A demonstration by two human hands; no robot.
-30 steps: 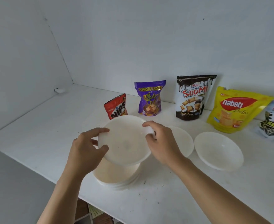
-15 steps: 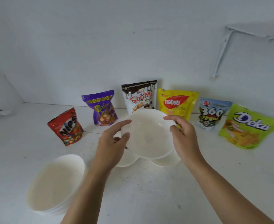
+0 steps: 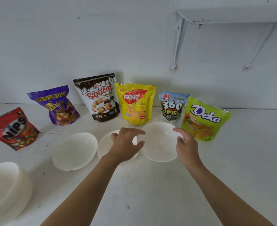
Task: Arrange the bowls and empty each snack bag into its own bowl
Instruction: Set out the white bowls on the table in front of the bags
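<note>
Both hands hold one white bowl low over the white table, in front of the 360 Kuaci bag. My left hand grips its left rim, my right hand its right rim. To its left lie two more white bowls, one in the open and one partly under my left hand. A stack of bowls stands at the lower left. Along the wall stand a red Nips bag, purple wafer bag, SooMi bag, yellow Nabati bag and green Deka bag.
The white wall rises right behind the bags. A white shelf on metal brackets juts out at the upper right. The table surface extends toward me and to the right.
The bowl in both hands has moved right and down, from in front of the SooMi and Nabati bags to the spot right of the two laid-out bowls. The view shifted right.
</note>
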